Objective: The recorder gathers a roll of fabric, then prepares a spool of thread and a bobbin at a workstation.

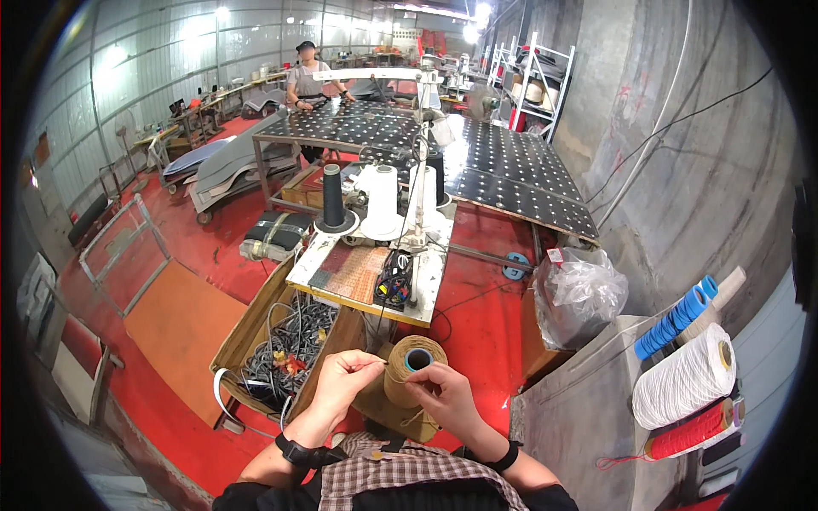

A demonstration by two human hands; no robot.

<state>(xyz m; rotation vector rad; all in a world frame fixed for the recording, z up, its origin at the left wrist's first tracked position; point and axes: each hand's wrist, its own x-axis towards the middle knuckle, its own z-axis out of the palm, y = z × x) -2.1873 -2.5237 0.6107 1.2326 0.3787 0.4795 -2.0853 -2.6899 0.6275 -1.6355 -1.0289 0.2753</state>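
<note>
A large spool of tan thread [398, 372] stands on end in front of me, its hollow core ringed in blue. At its left side is my left hand [345, 379], thumb and forefinger pinched together; a small dark tip shows at the fingertips. My right hand [445, 393] is pinched too, just over the spool's near right side. Any strand between the fingers is too fine to make out. Beneath the spool is a brown wooden surface [368, 403], with a loose tan strand near its right edge.
Ahead, a small machine table [341, 294] carries a black thread cone [332, 196] and white cones [381, 200]. A wooden box of grey cords [223, 358] sits left. Coloured spools [682, 387] lie right. Beyond, a person [307, 81] stands at a black dotted table [528, 166].
</note>
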